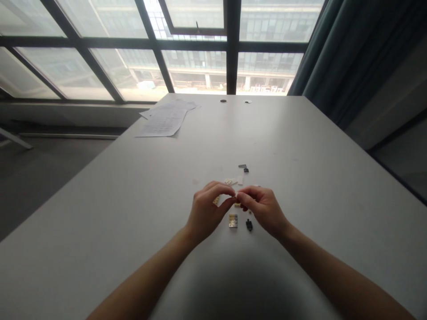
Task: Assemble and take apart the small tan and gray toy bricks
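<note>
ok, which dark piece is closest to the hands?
The black piece below the right hand, beside the tan plate; the other dark pieces lie farther away.

Bare forearms, left hand, right hand

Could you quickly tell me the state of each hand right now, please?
Left hand: pinched shut at the fingertips; what it holds cannot be told.
Right hand: pinched shut, fingertips meeting the left's; contents hidden.
</note>
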The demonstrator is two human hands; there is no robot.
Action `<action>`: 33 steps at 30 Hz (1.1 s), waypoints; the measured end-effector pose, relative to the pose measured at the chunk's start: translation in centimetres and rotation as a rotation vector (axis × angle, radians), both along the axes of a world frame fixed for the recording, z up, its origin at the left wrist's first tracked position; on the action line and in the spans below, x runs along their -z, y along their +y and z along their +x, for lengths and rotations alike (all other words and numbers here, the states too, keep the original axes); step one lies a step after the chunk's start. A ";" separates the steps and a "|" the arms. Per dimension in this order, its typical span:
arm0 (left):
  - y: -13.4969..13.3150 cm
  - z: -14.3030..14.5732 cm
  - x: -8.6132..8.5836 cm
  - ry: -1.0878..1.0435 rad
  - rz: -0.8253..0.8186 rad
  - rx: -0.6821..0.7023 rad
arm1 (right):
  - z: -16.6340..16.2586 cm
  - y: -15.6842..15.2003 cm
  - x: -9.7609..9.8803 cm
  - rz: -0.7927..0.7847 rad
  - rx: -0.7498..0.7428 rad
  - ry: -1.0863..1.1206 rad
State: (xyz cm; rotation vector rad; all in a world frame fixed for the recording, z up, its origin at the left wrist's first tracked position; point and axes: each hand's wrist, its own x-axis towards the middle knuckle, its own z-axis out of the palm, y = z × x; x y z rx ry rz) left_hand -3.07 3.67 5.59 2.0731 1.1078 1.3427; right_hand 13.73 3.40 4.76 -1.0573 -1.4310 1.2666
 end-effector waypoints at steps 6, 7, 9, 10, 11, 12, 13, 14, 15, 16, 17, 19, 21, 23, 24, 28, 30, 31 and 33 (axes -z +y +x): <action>-0.3 -0.4 0.3 0.008 -0.073 -0.052 | -0.1 -0.3 0.0 0.063 0.026 -0.030; -0.3 -0.5 0.4 0.007 -0.082 -0.052 | 0.0 -0.3 0.1 0.074 0.034 -0.038; -0.3 -0.6 0.6 0.002 -0.085 -0.054 | 0.0 -0.5 0.2 0.081 0.038 -0.039; -0.4 -0.6 0.7 -0.003 -0.079 -0.056 | 0.1 -0.5 0.3 0.078 0.033 -0.027; -0.4 -0.6 0.8 -0.008 -0.069 -0.052 | 0.1 -0.6 0.3 0.070 0.025 -0.008; -0.5 -0.6 0.9 -0.014 -0.055 -0.042 | 0.1 -0.6 0.3 0.059 0.015 0.016; -0.5 -0.6 1.0 -0.021 -0.037 -0.030 | 0.1 -0.7 0.3 0.043 0.006 0.043; -0.6 -0.6 1.0 -0.028 -0.016 -0.019 | 0.2 -0.7 0.2 0.023 -0.004 0.071; -0.7 -0.6 1.0 -0.032 0.008 -0.010 | 0.2 -0.8 0.1 0.001 -0.014 0.098; -0.7 -0.5 1.0 -0.033 0.033 -0.005 | 0.2 -0.8 0.0 -0.021 -0.024 0.124; -0.8 -0.5 1.1 -0.032 0.060 -0.002 | 0.2 -0.8 -0.1 -0.041 -0.031 0.148; -0.8 -0.3 1.1 -0.025 0.111 0.007 | 0.2 -0.9 -0.2 -0.061 -0.028 0.180; -0.8 -0.3 1.2 -0.015 0.150 0.017 | 0.1 -0.9 -0.2 -0.034 -0.010 0.165; -0.8 -0.2 1.2 -0.008 0.167 0.025 | 0.0 -1.0 0.0 0.026 0.006 0.103; -0.8 -0.2 1.3 -0.004 0.170 0.030 | 0.0 -1.1 0.1 0.062 0.014 0.065; -0.5 -0.4 1.5 0.037 0.203 0.048 | 0.8 -1.1 0.5 0.204 0.040 -0.092; -0.3 -0.8 1.7 0.073 0.216 0.041 | 1.9 -0.8 0.8 0.271 0.044 -0.196; -0.1 -1.1 1.9 0.093 0.216 0.034 | 2.6 -0.6 1.0 0.296 0.045 -0.253; 0.3 -1.9 2.4 0.131 0.204 0.016 | 4.4 -0.1 1.6 0.330 0.052 -0.376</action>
